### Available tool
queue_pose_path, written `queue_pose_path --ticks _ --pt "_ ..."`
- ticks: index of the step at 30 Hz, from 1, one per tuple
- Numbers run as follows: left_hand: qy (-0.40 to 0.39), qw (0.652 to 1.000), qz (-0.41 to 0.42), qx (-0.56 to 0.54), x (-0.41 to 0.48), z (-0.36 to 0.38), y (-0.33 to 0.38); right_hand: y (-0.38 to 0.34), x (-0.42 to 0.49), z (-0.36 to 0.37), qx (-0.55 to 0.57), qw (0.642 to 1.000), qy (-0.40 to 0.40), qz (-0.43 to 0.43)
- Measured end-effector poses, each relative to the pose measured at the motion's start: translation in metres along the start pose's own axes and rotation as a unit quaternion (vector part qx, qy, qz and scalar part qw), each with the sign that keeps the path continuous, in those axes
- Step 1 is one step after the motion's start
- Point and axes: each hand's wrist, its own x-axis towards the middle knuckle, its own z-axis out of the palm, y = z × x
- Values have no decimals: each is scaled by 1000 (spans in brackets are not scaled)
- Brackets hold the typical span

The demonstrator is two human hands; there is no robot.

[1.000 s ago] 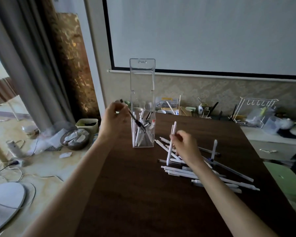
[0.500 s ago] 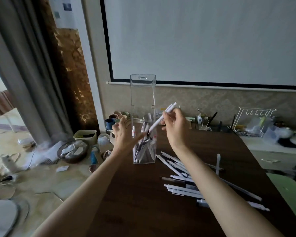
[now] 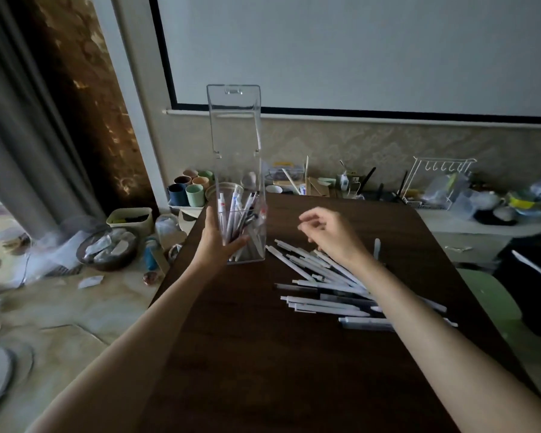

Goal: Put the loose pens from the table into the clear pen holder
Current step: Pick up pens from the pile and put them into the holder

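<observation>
From the head camera, a tall clear plastic pen holder (image 3: 241,195) with its hinged lid standing open above it sits upright near the far left corner of the dark brown wooden desk (image 3: 263,354). Inside it lean a bunch of white and dark pens (image 3: 236,217), their tips resting toward the bottom. The left hand (image 3: 219,242) cups the holder's lower left side, thumb along the left wall and fingers (image 3: 239,242) spread across its front face, so it grips the holder itself and no pen. The right hand (image 3: 331,234) hovers above the desk just right of the holder, apart from it, its fingers (image 3: 308,221) loosely curled and partly open with nothing between them. Under and beyond the right forearm, a scatter of loose white and grey pens (image 3: 322,292) lies flat on the desk, spreading from just beside the holder's base toward the right edge; some overlap. One white pen (image 3: 377,247) appears to stand on end nearer the right edge.
</observation>
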Motion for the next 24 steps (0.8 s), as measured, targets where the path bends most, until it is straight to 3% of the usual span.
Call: queue_pose_path --ticks 3,5,7,10,13,15,21,24 --pt "86 994 -65 4 -47 20 -6 45 -33 -20 -92 992 -70 42" --pt "132 990 -43 4 -84 37 -10 71 -50 -30 -115 990 -60 61" --pt "94 994 -6 50 -108 55 -10 93 -64 -42 -152 986 -18 70" --pt "-9 987 40 156 -125 83 -1 120 -83 -59 -289 952 28 97" --pt "-81 953 115 267 -133 108 10 143 -101 -69 -336 924 3 180" --pt "-117 936 118 310 -133 122 13 145 -107 -63 -342 913 -5 224" --pt "-114 934 48 335 -115 124 5 107 -106 -4 -312 906 78 276" --pt "-98 932 54 344 -103 111 -3 94 -103 15 -275 927 85 240"
